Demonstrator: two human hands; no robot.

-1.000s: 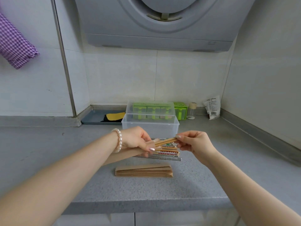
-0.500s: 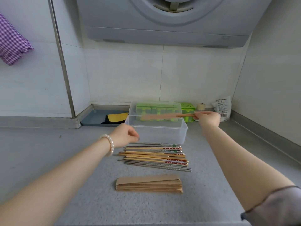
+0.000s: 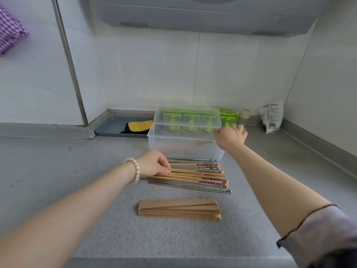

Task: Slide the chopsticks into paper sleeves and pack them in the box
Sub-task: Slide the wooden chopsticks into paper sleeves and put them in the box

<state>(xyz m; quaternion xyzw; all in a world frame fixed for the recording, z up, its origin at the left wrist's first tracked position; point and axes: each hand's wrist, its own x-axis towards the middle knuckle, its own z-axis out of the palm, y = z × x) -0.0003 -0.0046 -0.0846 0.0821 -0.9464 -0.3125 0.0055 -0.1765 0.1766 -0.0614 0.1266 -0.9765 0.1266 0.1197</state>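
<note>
left hand on the chopstick pile, right hand up at the box

the loose chopsticks (image 3: 193,176) lay left to right, near ends under the left hand (image 3: 154,163), whose curled fingers pinched one. the right hand (image 3: 229,136), fingers loose and holding nothing, hovered at the box (image 3: 185,147), where a sleeved pair showed faintly. the paper sleeves (image 3: 179,209) lay nearest the person.

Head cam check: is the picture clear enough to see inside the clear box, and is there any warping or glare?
Head view: soft, even light with no hard glare; wide-angle bending at the edges. The clear box has frosted walls, so the sleeved chopsticks inside read only as a blurred tan streak. The right hand is slightly soft.
</note>
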